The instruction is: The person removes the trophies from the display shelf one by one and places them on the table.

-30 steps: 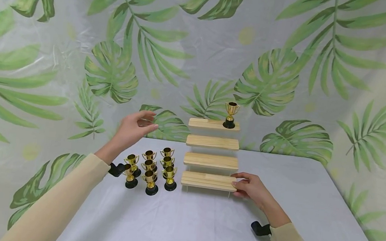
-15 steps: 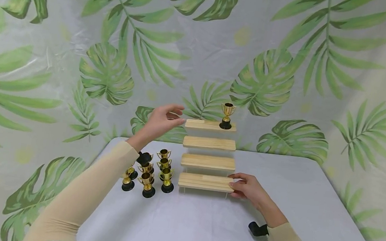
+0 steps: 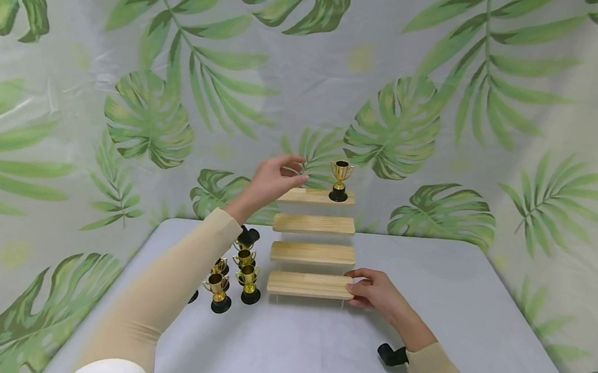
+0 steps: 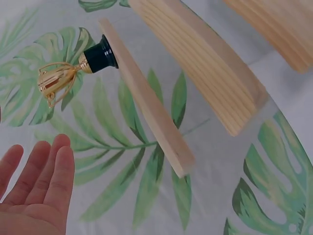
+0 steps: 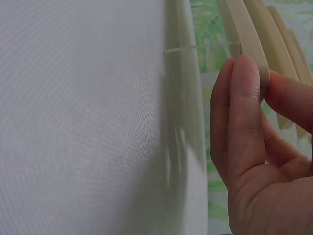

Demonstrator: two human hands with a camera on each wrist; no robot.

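A wooden stepped display stand (image 3: 313, 252) has several boards on clear supports. My left hand (image 3: 275, 178) is at the left end of the top board (image 3: 314, 196), overlapping it in the head view. Its fingers (image 4: 54, 176) are loosely extended in the left wrist view and hold nothing. On the right part of that board stands a small gold trophy (image 3: 340, 182) with a black base. My right hand (image 3: 377, 295) pinches the right end of the lowest board (image 3: 306, 283) between thumb and fingers, as the right wrist view shows (image 5: 244, 112).
Several more gold trophies (image 3: 248, 279) stand upright left of the stand, some hidden behind my left sleeve (image 3: 179, 283). A white cloth covers the table (image 3: 325, 353). Behind it hangs a leaf-patterned curtain (image 3: 268, 62).
My left hand has moved right, from over the trophies to the top board's left end. The right hand keeps its grip on the lowest board. The head view has shifted slightly.
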